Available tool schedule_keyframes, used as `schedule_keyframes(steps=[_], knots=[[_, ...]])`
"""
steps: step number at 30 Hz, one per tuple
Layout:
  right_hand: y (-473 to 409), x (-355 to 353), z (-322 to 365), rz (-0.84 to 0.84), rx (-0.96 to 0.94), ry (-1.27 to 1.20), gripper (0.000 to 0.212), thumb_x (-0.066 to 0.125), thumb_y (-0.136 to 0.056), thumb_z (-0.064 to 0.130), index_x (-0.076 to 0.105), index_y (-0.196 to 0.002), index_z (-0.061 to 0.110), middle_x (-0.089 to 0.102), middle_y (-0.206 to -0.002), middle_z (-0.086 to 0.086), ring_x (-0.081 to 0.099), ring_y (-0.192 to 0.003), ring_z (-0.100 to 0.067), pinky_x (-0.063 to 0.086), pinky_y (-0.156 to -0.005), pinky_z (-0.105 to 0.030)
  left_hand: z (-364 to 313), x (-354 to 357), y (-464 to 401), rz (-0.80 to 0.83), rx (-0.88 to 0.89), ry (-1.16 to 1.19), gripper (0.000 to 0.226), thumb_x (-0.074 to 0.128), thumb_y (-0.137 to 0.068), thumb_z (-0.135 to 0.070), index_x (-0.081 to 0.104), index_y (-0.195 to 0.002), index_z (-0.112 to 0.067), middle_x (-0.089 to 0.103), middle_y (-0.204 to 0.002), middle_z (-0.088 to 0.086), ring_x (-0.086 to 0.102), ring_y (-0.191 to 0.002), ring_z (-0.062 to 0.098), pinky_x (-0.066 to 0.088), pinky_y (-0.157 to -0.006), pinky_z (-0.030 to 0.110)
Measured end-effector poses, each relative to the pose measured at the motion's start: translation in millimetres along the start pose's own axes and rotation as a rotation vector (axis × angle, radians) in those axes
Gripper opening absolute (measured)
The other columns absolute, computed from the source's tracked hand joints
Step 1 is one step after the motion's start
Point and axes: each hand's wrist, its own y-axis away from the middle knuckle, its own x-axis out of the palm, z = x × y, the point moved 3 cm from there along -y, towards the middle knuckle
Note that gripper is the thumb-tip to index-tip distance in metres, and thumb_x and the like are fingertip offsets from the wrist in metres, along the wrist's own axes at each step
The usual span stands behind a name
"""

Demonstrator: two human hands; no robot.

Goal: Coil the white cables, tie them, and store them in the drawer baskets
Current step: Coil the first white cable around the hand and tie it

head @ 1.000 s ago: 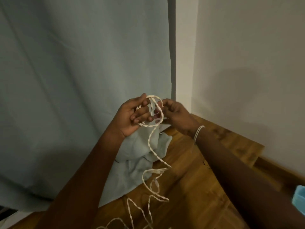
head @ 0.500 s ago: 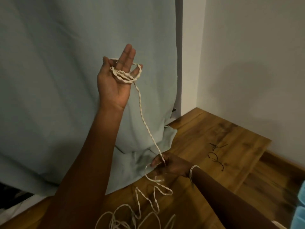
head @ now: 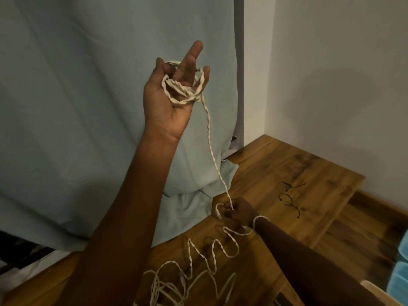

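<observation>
My left hand (head: 172,93) is raised in front of the curtain, palm towards me, fingers spread and mostly straight. Several loops of a twisted white cable (head: 183,89) are wound around its fingers and thumb. From the coil a single strand (head: 213,155) runs down to my right hand (head: 237,212), which pinches it low over the wooden surface. The loose rest of the cable (head: 198,261) lies in tangled bends on the wood below my right hand.
A pale blue-grey curtain (head: 88,107) hangs behind and bunches onto the wooden surface (head: 287,173). Small black ties (head: 291,197) lie on the wood to the right. A white wall corner stands behind. Something light blue (head: 400,270) sits at the right edge.
My hands have parted: the left rose with the coil on its fingers and the right dropped down along the strand to the wood. Since half a second ago they have barely shifted.
</observation>
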Motion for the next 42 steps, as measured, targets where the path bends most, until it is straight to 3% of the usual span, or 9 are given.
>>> schedule_keyframes(steps=[6, 10, 18, 24, 27, 31, 33, 36, 42], knots=[[4, 2, -11, -0.093, 0.089, 0.104, 0.028, 0.073, -0.081, 0.022, 0.068, -0.108, 0.014, 0.064, -0.110, -0.003, 0.058, -0.097, -0.013, 0.045, -0.084, -0.023, 17, 0, -3, -0.014, -0.014, -0.064, 0.049, 0.029, -0.105, -0.030, 0.055, -0.069, -0.008, 0.059, -0.124, 0.029, 0.073, -0.086, 0.032, 0.048, -0.094, 0.055], [4, 2, -32, -0.072, 0.157, 0.201, 0.027, 0.067, -0.085, 0.023, 0.065, -0.110, 0.015, 0.061, -0.113, -0.004, 0.060, -0.105, -0.018, 0.045, -0.086, -0.020, 18, -1, -7, -0.008, -0.027, -0.099, 0.060, 0.030, -0.105, -0.030, 0.065, -0.063, -0.006, 0.067, -0.110, 0.028, 0.072, -0.092, 0.035, 0.046, -0.094, 0.059], [10, -10, -62, 0.069, 0.298, 0.343, 0.037, 0.064, -0.090, 0.024, 0.062, -0.126, 0.013, 0.060, -0.128, -0.007, 0.055, -0.125, -0.025, 0.043, -0.106, -0.030, 15, 5, -6, -0.005, -0.020, -0.109, 0.061, 0.030, -0.105, -0.031, 0.066, -0.063, -0.007, 0.065, -0.118, 0.026, 0.071, -0.095, 0.034, 0.047, -0.096, 0.056], [17, -19, -93, -0.035, 0.370, 0.279, 0.029, 0.061, -0.091, 0.025, 0.070, -0.116, 0.014, 0.069, -0.118, -0.003, 0.064, -0.110, -0.017, 0.048, -0.092, -0.023, 11, 6, -4, 0.020, -0.020, -0.107, 0.058, 0.029, -0.105, -0.032, 0.063, -0.064, -0.009, 0.066, -0.114, 0.027, 0.072, -0.095, 0.032, 0.051, -0.092, 0.052], [19, -19, -93, -0.075, 0.392, 0.143, 0.018, 0.061, -0.092, 0.016, 0.074, -0.104, 0.014, 0.072, -0.096, -0.003, 0.061, -0.082, -0.011, 0.047, -0.072, -0.018, 7, 7, -4, 0.028, -0.024, -0.100, 0.061, 0.027, -0.105, -0.032, 0.065, -0.063, -0.010, 0.067, -0.112, 0.026, 0.072, -0.094, 0.030, 0.052, -0.092, 0.050], [22, -16, -108, -0.212, 0.524, -0.133, 0.025, 0.061, -0.092, 0.005, 0.074, -0.071, 0.010, 0.064, -0.063, -0.009, 0.055, -0.057, -0.019, 0.048, -0.057, -0.034, 1, 9, -4, 0.039, 0.003, -0.120, 0.068, 0.023, -0.106, -0.033, 0.071, -0.064, -0.009, 0.069, -0.109, 0.023, 0.072, -0.095, 0.027, 0.050, -0.095, 0.047], [24, -16, -112, -0.251, 0.606, -0.131, 0.020, 0.059, -0.095, 0.010, 0.073, -0.094, -0.004, 0.064, -0.079, -0.016, 0.056, -0.072, -0.024, 0.050, -0.072, -0.039, -7, 13, -4, 0.067, 0.030, -0.040, 0.065, 0.025, -0.106, -0.031, 0.067, -0.063, -0.006, 0.068, -0.110, 0.027, 0.073, -0.091, 0.030, 0.051, -0.092, 0.050], [34, -12, -104, -0.264, 0.640, -0.040, 0.040, 0.052, -0.100, 0.030, 0.062, -0.115, -0.006, 0.066, -0.109, -0.020, 0.062, -0.097, -0.026, 0.052, -0.092, -0.036, -19, 24, -4, 0.126, 0.077, 0.041, 0.061, 0.026, -0.105, -0.029, 0.063, -0.065, -0.002, 0.065, -0.112, 0.032, 0.073, -0.086, 0.032, 0.051, -0.091, 0.052], [14, -24, -70, -0.200, 0.451, 0.145, 0.036, 0.052, -0.098, 0.033, 0.058, -0.122, 0.007, 0.061, -0.127, -0.013, 0.062, -0.103, -0.023, 0.051, -0.091, -0.031, -17, 29, 0, 0.122, 0.043, -0.147, 0.071, 0.019, -0.106, -0.034, 0.073, -0.066, -0.009, 0.070, -0.111, 0.021, 0.073, -0.093, 0.023, 0.048, -0.098, 0.046]])
